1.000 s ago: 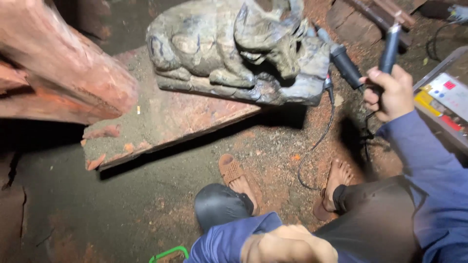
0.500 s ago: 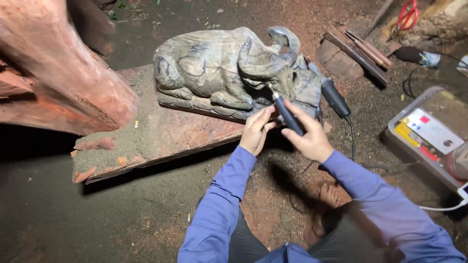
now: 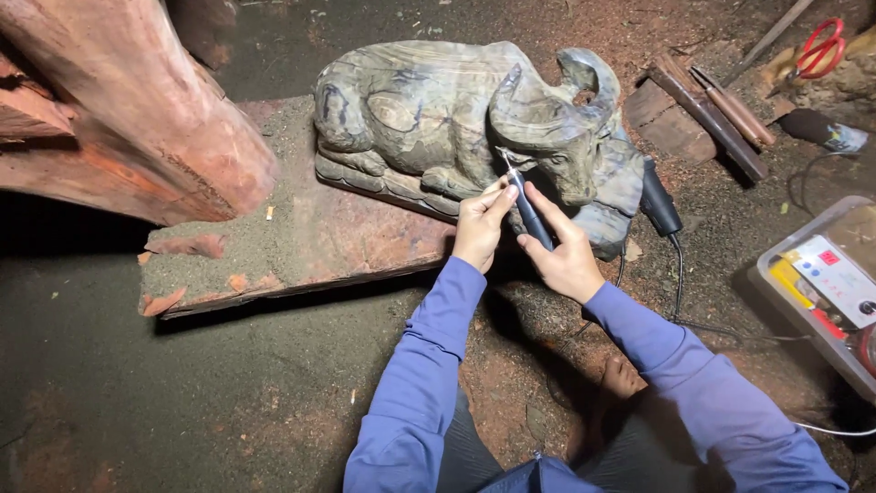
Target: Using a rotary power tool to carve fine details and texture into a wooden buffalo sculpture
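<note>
A grey-green carved buffalo figure (image 3: 456, 119) lies on a reddish wooden slab (image 3: 301, 242). My right hand (image 3: 566, 256) grips a slim dark rotary carving tool (image 3: 527, 212), its tip against the figure below the horn near the head. My left hand (image 3: 482, 224) pinches the tool's front end and rests against the carving's base. A black cable (image 3: 677, 274) runs from a dark connector beside the figure's head. Both arms wear blue sleeves.
A large reddish log (image 3: 119, 110) fills the upper left. Wooden-handled chisels (image 3: 721, 100) and red-handled scissors (image 3: 817, 50) lie at the upper right. A clear plastic box (image 3: 821, 283) with a device stands at the right. Sawdust covers the dirt floor.
A second ago my right hand held the tool out to the right while the left rested near my lap. Both hands have since come to the carving and steadied the tool's tip there.
</note>
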